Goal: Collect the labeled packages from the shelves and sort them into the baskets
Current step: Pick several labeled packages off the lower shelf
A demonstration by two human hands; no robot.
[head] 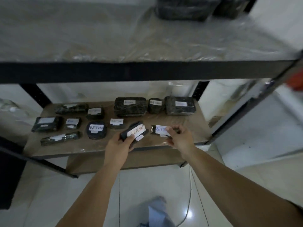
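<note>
So, both hands are working the front edge of the lower shelf [98,149] right now. The left hand [120,142] is wrapping its fingers around a dark package [133,132] tagged RETURN in orange lettering, and that package is tilting up off the board, thumb underneath, fingers curling over the near end. The right hand [179,139] is closing on a second package [161,131] just beside the first, its label reading RETURN in blue; the fingertips are pinching over the label's right end while the thumb is tucking in below. Whether this one is lifting clear or sitting flat, I cannot tell.

And looking at how far along this is going: early days, by my reckoning. Plenty is waiting on that shelf. A round package [96,129] is lying just left of the hands, a small flat one [116,123] behind them, three bulkier ones along the back including a wide box [130,106], and several more packages spreading out to the left, some with labels too blurred to read. Up on the top shelf [147,69], under plastic sheeting, a dark wrapped bundle [185,8] is sitting at the back.

No baskets are showing anywhere in view, so how much is sorted already is anyone's guess. Two pickups are under way, with carrying and dropping to come.
</note>
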